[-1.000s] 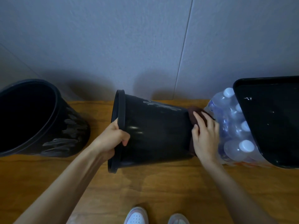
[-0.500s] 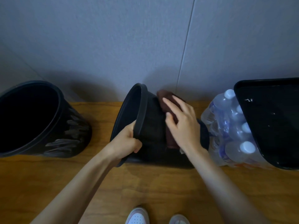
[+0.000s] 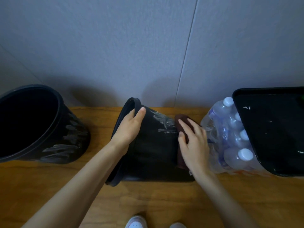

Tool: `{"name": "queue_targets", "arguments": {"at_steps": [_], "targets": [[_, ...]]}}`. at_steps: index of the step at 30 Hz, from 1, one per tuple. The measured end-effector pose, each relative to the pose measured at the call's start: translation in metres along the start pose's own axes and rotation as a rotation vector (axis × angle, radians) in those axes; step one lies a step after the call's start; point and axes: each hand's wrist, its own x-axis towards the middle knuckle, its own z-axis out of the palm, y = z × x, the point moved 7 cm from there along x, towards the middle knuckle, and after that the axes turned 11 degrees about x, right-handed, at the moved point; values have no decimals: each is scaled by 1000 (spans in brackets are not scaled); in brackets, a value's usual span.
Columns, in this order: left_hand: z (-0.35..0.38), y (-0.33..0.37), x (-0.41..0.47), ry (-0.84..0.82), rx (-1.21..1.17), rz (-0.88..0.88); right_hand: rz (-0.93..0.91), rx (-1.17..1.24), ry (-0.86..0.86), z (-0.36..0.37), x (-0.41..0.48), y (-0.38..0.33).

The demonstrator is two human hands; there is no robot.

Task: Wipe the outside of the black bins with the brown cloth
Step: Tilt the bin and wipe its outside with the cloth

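Left hand (image 3: 130, 129) grips rim of tipped bin (image 3: 156, 150); right hand (image 3: 194, 145) flat, pressing brown cloth (image 3: 182, 122) against bin.

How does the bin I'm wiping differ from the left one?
The middle bin lies on its side, mouth facing left; the left bin stands on its base, mouth up. The left hand grips the middle bin's rim and the right hand presses the brown cloth on its wall; nothing touches the left bin. Both are black with pale smears outside.
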Motion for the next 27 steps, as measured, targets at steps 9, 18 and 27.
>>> {"name": "queue_targets", "arguments": {"at_steps": [9, 18, 27], "targets": [[3, 0, -6, -7, 31, 97, -205, 173, 3, 23, -4, -97], [-9, -13, -7, -14, -29, 76, 300, -125, -58, -2, 28, 57], [-1, -5, -13, -9, -5, 110, 138, 14, 40, 10, 20, -26]]}}
